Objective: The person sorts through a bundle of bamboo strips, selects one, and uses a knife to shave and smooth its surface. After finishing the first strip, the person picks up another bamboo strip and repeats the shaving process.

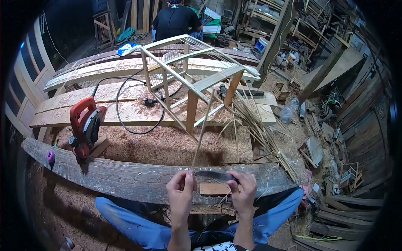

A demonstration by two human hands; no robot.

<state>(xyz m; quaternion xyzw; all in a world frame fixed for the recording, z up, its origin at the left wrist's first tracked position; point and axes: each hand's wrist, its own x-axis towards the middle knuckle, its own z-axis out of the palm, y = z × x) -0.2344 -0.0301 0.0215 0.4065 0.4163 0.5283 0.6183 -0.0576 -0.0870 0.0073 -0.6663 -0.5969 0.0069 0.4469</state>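
Observation:
My left hand (181, 186) is closed on the lower end of a thin wooden strip (203, 129), which rises up and slightly right in front of the wooden frame. Closed around the handle of a dark-bladed knife (210, 174), my right hand (244, 189) is on the right. The blade points left, its tip close to the strip at my left fingers. Under the knife a small wooden block (214, 189) lies on the worn plank (138, 178). Beyond stands a slatted wooden frame (192, 90), with a bundle of thin strips (261, 134) leaning at its right.
A red power planer (83, 125) rests at the left, its black cable looping over pale boards (58, 115). A purple object (51, 157) is on the plank's left end. Shavings cover the ground. A person (176, 23) in black sits at the back. Posts and scrap wood stand right.

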